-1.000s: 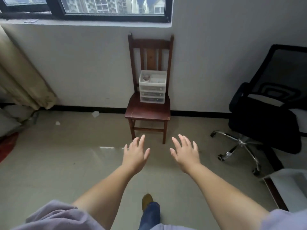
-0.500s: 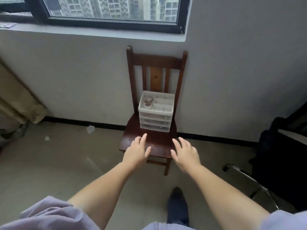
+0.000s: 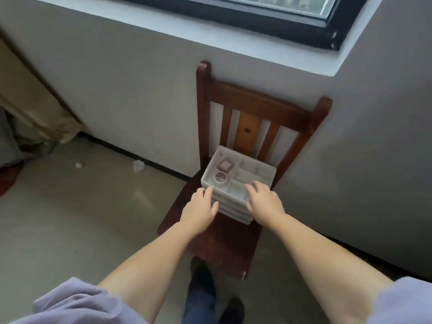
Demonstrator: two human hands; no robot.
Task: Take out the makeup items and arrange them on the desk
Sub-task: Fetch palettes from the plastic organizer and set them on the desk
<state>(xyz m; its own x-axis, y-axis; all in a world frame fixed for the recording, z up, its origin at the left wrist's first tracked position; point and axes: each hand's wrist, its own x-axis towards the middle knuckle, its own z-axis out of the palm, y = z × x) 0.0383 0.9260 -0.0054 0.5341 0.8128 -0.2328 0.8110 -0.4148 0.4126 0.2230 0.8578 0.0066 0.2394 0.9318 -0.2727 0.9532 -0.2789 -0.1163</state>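
Both hands, left hand [image 3: 200,209] and right hand [image 3: 265,203], fingers spread and grasping nothing, touch the white plastic drawer organizer [image 3: 236,183] at the dark wooden chair's [image 3: 224,242] back edge

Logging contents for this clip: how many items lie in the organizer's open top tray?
2: a brown square compact at the tray's back left, and a small round jar just in front. Drawers below may hide more.
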